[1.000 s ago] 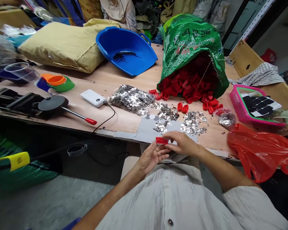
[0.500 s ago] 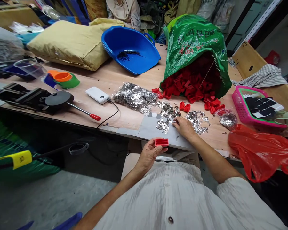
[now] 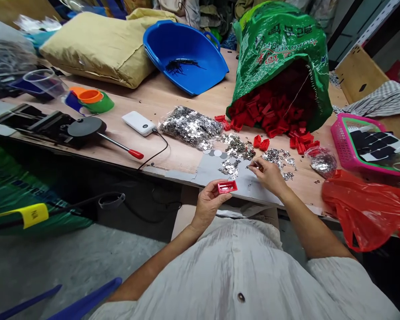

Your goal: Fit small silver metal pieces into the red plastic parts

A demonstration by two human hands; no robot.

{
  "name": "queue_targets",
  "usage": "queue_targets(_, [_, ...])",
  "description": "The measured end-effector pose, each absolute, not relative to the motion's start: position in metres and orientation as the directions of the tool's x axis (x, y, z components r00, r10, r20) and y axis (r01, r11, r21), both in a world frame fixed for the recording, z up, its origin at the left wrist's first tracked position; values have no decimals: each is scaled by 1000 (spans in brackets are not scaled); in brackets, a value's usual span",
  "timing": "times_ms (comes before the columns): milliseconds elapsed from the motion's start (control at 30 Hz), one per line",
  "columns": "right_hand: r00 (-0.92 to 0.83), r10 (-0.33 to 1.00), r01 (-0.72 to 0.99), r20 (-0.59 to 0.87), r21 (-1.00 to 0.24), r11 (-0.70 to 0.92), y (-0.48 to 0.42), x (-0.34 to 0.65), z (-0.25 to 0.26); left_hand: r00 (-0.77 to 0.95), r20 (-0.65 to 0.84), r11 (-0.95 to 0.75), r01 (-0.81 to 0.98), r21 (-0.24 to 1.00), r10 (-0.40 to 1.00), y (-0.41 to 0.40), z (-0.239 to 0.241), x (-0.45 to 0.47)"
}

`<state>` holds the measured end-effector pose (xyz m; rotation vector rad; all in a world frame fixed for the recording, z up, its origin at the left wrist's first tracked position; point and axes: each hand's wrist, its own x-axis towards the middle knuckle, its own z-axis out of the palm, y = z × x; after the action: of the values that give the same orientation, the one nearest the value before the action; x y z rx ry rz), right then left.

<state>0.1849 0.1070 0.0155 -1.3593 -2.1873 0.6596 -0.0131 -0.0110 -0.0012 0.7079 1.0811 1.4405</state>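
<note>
My left hand (image 3: 207, 203) is closed on a small red plastic housing (image 3: 227, 186), pinched by its ends above the table's front edge. Its hollow open side faces up, and a pale strip shows inside. My right hand (image 3: 268, 175) is over the grey sheet (image 3: 208, 168), thumb and fingertips pinched together; whatever they hold is too small to make out. Close to those fingertips lie loose silver metal pieces (image 3: 230, 168), with another pile of metal pieces (image 3: 276, 156) just beyond the hand. Two red housings (image 3: 261, 142) lie behind it.
A green sack (image 3: 280, 44) spills red housings at the back. Left of it are a blue basin (image 3: 200, 80), a clear bag of metal pieces (image 3: 191, 126), a white power bank (image 3: 138, 122) and a lever tool (image 3: 86, 126). A pink basket (image 3: 342, 142) and red bag (image 3: 363, 204) stand right.
My right hand has drawn slightly back from the metal pile, its fingertips still pinched. My left hand has tilted the red housing a little, and a pale strip now shows inside. The camera view has shifted.
</note>
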Motion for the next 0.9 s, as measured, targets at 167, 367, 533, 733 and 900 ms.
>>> queue_targets(167, [-431, 890, 437, 146, -829, 348, 74, 180, 35, -211, -116, 41, -330, 943, 970, -9, 7, -11])
queue_targets(367, [-488, 839, 347, 240, -829, 439, 52, 163, 44, 116, -278, 284, -648, 706, 954, -7, 14, -10])
queue_targets(533, [-555, 755, 291, 349, -769, 569, 52, 158, 41, 248, -313, 391, -716, 578, 917, -9, 17, -10])
queue_targets(733, [-608, 650, 229, 456, -683, 694, 53, 157, 36, 303, -322, 438, -715, 546, 897, -12, 21, -7])
queue_targets(900, [-684, 587, 206, 433, -657, 725, 54, 160, 38, 320, -330, 455, -705, 544, 888, -14, 21, -6])
